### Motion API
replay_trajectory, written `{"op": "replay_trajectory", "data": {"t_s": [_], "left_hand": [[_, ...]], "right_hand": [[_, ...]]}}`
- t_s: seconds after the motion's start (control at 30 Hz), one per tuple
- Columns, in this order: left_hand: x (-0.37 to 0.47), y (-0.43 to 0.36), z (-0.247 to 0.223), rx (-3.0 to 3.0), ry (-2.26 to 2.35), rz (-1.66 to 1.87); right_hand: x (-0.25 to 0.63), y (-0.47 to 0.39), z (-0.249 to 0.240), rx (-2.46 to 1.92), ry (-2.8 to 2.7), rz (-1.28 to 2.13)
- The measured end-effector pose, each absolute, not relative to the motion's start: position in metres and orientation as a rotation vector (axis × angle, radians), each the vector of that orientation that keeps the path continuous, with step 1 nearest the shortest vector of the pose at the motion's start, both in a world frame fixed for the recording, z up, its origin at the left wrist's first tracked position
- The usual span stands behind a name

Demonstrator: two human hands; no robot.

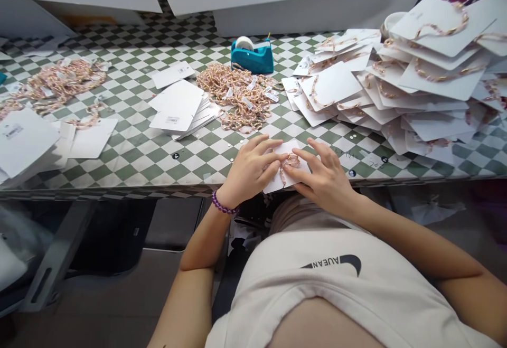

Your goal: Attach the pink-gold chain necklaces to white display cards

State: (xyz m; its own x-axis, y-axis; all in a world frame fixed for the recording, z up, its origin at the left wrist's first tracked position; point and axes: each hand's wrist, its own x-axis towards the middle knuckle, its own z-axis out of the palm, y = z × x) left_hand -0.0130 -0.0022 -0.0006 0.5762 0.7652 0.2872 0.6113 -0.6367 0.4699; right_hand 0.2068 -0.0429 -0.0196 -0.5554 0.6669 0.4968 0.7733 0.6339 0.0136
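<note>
At the table's front edge lies a white card (273, 183) with a pink and gold bead strand (292, 161) bunched on it. My left hand (253, 167), with a purple bead bracelet at its wrist, reaches over the card's left side, fingertips on the beads. From the right, my right hand (327, 176) has its fingers apart and bent, thumb and fingertips at the strand and card. Both hands touch the card and beads. Behind them are a heap of bead strands (241, 94) and a stack of white cards (178, 105).
A teal tape dispenser (253, 56) stands behind the bead heap. Cards with beads form a tall pile (431, 78) at the right. More strands (65, 81) and cards (24, 139) lie at the left of the checkered table (138, 166).
</note>
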Motion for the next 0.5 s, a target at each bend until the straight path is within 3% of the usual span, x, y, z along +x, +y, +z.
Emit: {"op": "replay_trajectory", "data": {"t_s": [0.17,0.3,0.4,0.5], "left_hand": [[-0.027,0.005,-0.009,1.944,1.041,1.0],[-0.034,0.009,-0.016,1.515,0.923,1.245],[-0.034,0.006,-0.016,1.526,0.853,1.244],[-0.032,0.001,-0.01,1.68,0.807,1.135]], "right_hand": [[0.21,-0.042,-0.017,-1.01,-2.323,-0.18],[0.21,-0.042,-0.006,-1.041,-1.795,0.577],[0.205,-0.039,-0.002,-1.024,-1.236,1.199],[0.195,-0.037,-0.003,-0.928,-0.907,1.52]]}}
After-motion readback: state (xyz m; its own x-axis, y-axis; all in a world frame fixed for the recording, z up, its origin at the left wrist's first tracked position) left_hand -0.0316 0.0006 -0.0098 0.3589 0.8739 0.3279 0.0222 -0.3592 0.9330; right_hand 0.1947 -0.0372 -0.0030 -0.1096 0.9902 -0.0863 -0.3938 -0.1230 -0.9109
